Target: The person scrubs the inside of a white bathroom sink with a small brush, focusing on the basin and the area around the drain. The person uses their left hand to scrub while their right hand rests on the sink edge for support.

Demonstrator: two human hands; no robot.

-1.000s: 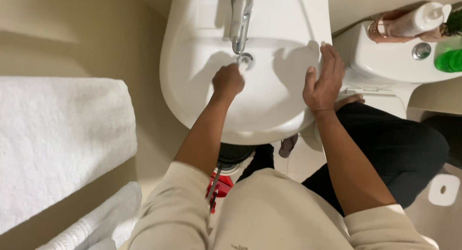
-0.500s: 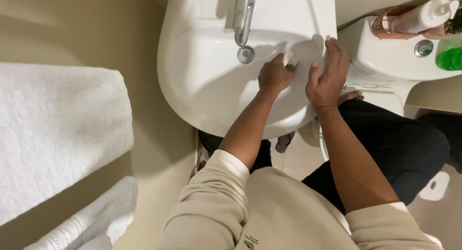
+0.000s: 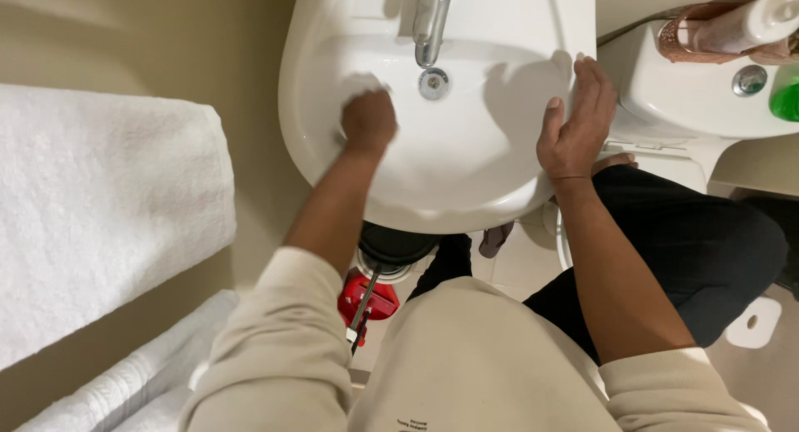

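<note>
Left hand (image 3: 369, 121) presses white cloth (image 3: 359, 86) in glossy basin (image 3: 466, 166)

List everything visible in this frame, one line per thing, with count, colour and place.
Sink basin: one, white, top centre.
Tap: one, chrome, over the basin's back edge.
Drain: one, metal, below the tap.
White cloth: one, under the left hand, left side of the basin.
Towels: white, one large at left, folded ones at lower left.
Toilet cistern: one, white, right of the basin.
Bottle: one, white, lying on the cistern in a pinkish holder.
Green object: one, far right edge, kind unclear.
Red object: one, on the floor under the basin.
Left hand: closed on the cloth.
Right hand: flat on the basin's right rim.
</note>
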